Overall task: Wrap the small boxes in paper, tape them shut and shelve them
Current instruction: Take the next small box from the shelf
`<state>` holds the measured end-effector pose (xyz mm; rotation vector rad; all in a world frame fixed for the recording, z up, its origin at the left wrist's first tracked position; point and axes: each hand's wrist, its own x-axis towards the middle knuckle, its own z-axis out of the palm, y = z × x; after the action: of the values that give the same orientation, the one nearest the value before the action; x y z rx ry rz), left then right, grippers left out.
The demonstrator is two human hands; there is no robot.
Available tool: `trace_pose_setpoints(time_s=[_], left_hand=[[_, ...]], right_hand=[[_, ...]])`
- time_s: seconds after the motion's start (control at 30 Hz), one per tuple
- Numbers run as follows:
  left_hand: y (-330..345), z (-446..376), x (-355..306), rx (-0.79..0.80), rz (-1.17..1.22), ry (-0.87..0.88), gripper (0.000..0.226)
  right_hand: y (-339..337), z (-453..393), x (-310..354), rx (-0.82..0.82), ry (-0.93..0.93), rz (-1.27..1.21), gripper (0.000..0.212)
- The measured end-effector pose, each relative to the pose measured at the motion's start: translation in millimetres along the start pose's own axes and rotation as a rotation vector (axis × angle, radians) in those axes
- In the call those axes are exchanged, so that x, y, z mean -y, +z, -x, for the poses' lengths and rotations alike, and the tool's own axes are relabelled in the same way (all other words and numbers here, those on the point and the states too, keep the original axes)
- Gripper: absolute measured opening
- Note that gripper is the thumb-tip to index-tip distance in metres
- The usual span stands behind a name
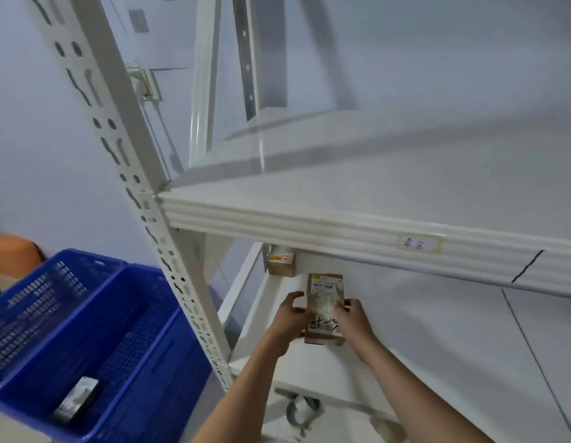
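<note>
Both hands hold one wrapped parcel (325, 306) between them over the lower shelf (421, 330) of a white metal rack: the left hand (292, 318) grips its left edge with fingers curled round it, and the right hand (353, 314) grips its right edge in the same way. The parcel is brown, bears a printed barcode label at its far end and dark handwriting near the wrists, and sits just below the front lip of the upper shelf (341, 228). Whether its underside already touches the shelf board cannot be told. Step in hand, as judged: shelving, the wrapping and taping of this parcel being apparently done. The next move calls for setting it flat, sliding it back toward the second parcel (280, 265) near the rear, then loosening both grips without tipping it. Count: two hands; two brown parcels on or over the lower shelf; two shelf levels in view; one handwritten tag (417, 243) on the upper lip; two blue crates (143, 314) side by side at left, the nearer one holding one dark item (75, 401), its nature unclear.
</note>
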<state>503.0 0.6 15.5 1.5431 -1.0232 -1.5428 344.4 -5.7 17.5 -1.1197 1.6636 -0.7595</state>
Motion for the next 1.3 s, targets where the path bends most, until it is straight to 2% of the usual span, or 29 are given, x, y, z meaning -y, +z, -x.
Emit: trace_pose_setpoints(time_s=[0.1, 0.2, 0.33, 0.4, 0.5, 0.57, 0.67, 0.77, 0.83, 0.9, 1.07, 1.3], left_hand=[[-9.3, -5.9, 8.4, -0.014, -0.096, 0.012, 0.044], [-11.6, -13.7, 19.8, -0.046, -0.163, 0.03, 0.043], [-11.6, -19.8, 28.7, -0.122, -0.374, 0.114, 0.037], [-11.5, -17.7, 29.3, -0.134, -0.543, 0.232, 0.037], [-13.1, -13.8, 34.5, -0.1, -0.905, 0.475, 0.038], [-16.6, -15.5, 48.7, -0.115, -1.1, 0.565, 0.037], [-21.8, -27.8, 71.4, -0.119, -1.142, 0.629, 0.042], [-24.8, -40.8, 73.5, -0.158, -1.272, 0.608, 0.059], [-23.4, -52.8, 66.2, -0.125, -1.301, 0.56, 0.066], [-21.9, -68.4, 56.0, -0.127, -1.362, 0.533, 0.062], [-25.0, -105.9, 33.7, -0.195, -1.425, 0.561, 0.068], [-33.6, -154.9, 29.2, -0.2, -1.443, 0.524, 0.076]], right_hand=[[13.9, 2.8, -9.7, -0.013, 0.074, 0.095, 0.035], [24.1, -1.1, -17.5, 0.045, 0.1, 0.138, 0.043], [33.6, -3.6, -29.6, 0.13, 0.029, 0.239, 0.084], [37.8, -8.1, -40.9, 0.105, -0.037, 0.337, 0.094], [38.0, -9.6, -43.8, 0.016, -0.182, 0.524, 0.07], [37.6, -7.5, -41.9, -0.039, -0.299, 0.687, 0.053], [40.0, -12.8, -43.5, -0.084, -0.413, 0.812, 0.045], [44.7, -26.8, -44.1, -0.075, -0.409, 0.866, 0.051], [49.7, -39.4, -42.9, -0.055, -0.377, 0.918, 0.059], [54.5, -54.6, -38.7, -0.042, -0.347, 0.948, 0.066], [66.7, -98.8, -18.9, 0.048, -0.312, 0.969, 0.083], [79.4, -144.4, -9.9, 0.04, -0.407, 0.923, 0.091]])
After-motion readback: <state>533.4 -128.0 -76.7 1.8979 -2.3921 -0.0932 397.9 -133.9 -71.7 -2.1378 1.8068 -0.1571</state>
